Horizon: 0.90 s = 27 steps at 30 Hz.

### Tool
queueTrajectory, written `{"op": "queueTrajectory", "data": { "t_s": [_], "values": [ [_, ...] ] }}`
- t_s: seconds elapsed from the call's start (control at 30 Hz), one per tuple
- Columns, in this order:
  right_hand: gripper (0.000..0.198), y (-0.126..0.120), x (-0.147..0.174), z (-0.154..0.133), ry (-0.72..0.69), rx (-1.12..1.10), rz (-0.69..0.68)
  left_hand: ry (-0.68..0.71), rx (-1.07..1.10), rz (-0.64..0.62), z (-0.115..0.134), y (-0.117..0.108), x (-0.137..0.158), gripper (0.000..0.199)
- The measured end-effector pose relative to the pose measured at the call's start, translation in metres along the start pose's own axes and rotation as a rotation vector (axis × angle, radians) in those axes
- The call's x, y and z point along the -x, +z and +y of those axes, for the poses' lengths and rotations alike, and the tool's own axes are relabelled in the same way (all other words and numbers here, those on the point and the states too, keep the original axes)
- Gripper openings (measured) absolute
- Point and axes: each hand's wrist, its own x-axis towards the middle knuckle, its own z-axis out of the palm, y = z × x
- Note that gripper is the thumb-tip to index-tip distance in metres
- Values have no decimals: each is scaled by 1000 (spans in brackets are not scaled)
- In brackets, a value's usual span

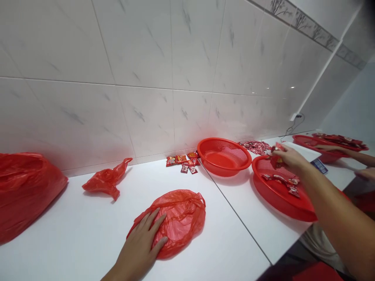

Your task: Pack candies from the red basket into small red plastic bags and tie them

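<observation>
On the white table, my left hand (141, 242) rests with its fingers spread on the near left side of a red plastic bag (178, 222), which lies with its mouth opened out upward. My right hand (290, 158) is raised over the far part of a large red basket (281, 201), its fingers closed round some small red wrapped packets (275, 160). Inside that basket lie several loose red packets (293, 190). Part of the basket is hidden behind my right forearm.
A red basket (224, 171) stands near the wall, beside several red packets (181, 159). Pink packets (256, 147) are piled behind. At left are a crumpled red bag (105, 181) and a full red bag (26, 195). Another person's hand (328, 148) reaches into a far-right basket (304, 141).
</observation>
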Motion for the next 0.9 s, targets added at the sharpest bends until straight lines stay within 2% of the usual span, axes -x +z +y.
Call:
{"op": "queueTrajectory", "data": {
  "t_s": [0.07, 0.13, 0.2, 0.23, 0.33, 0.37, 0.43, 0.53, 0.6, 0.67, 0.77, 0.83, 0.9],
  "values": [
    [25, 13, 2, -17, 20, -157, -88, -1, 8, -8, 3, -4, 1, 58],
    [34, 48, 23, -28, -66, -262, -222, 10, 10, -8, 5, -5, 2, 59],
    [34, 101, 60, -30, -128, -354, -513, 28, 11, 15, 4, -3, 4, 60],
    [32, 133, 81, -25, -116, -388, -682, 36, 13, 37, 3, 0, 5, 62],
    [34, 230, 142, 3, 25, -333, -1182, 79, 15, 132, 0, 8, 9, 80],
    [35, 259, 157, 15, 72, -298, -1277, 101, 9, 166, -1, 9, 10, 90],
    [32, 302, 180, 39, 118, -194, -1259, 133, -13, 228, -2, 9, 13, 109],
    [29, 334, 201, 64, -15, -11, -1156, 114, -45, 292, 2, 1, 16, 123],
    [39, 337, 210, 72, -127, 37, -1085, 76, -46, 300, 6, -6, 18, 127],
    [52, 336, 217, 74, -164, 57, -979, 53, -35, 287, 10, -12, 19, 128],
    [52, 333, 221, 73, -20, 52, -836, 69, -21, 257, 17, -17, 22, 124],
    [37, 332, 217, 72, 86, 4, -843, 96, -18, 243, 20, -17, 24, 124],
    [32, 329, 211, 71, 111, -78, -861, 107, -15, 231, 22, -18, 24, 125]
  ]
}}
